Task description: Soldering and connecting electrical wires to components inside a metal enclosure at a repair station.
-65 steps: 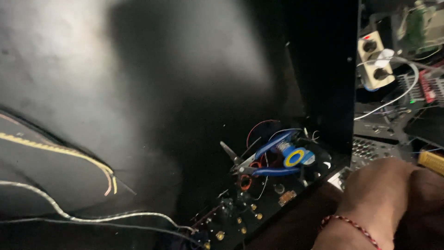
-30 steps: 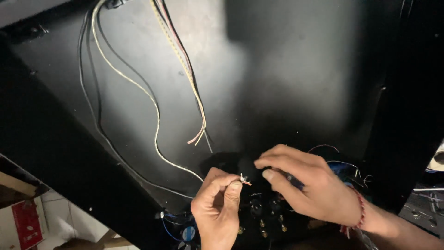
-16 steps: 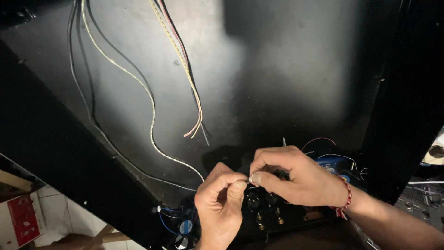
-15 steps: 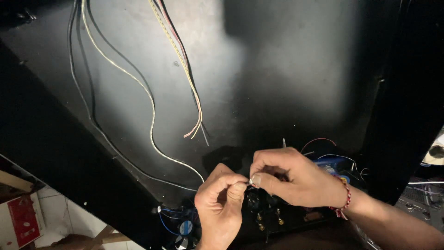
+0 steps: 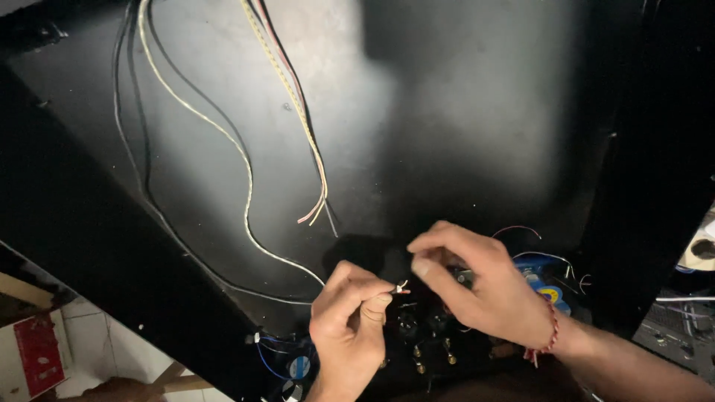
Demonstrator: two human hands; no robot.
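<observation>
Left hand (image 5: 348, 327) up from bottom edge, thumb and forefinger pinched narrow on a thin wire end (image 5: 401, 287); bare tip poking out just past the fingertips (image 5: 381, 299), pointing toward the other hand. Remaining fingers curled into palm.

Right hand (image 5: 477, 286) in from lower right, red thread bracelet (image 5: 550, 339) at wrist. Fingers bent and drawn close together, forefinger tip just beside the wire tip, a small gap between. Something small and dark half-hidden under these fingers; cannot tell what, nor whether gripped.

Directly beneath both sets of fingers: dark control board (image 5: 428, 335) with round knobs and small brass toggle switches, partly in shadow. Just beyond right knuckles, toward the wrist side: blue-handled pliers (image 5: 542, 281) lying on the board edge, thin red wire loop (image 5: 518, 229) arching above them.

Below left wrist: small blue fan-like round part (image 5: 299, 366) with blue leads.

Above the fingers, well apart: large black panel (image 5: 462, 112), lit in the middle. Bundle of red, yellow and white wires (image 5: 298, 112) hanging down it, loose ends (image 5: 316, 216) stopping short of the hands. Pale cable (image 5: 223, 138) and black cable (image 5: 138, 171) looping down the left, pale one curving in toward left thumb.

Far left of left hand, low: red box (image 5: 37, 356) on pale floor.
</observation>
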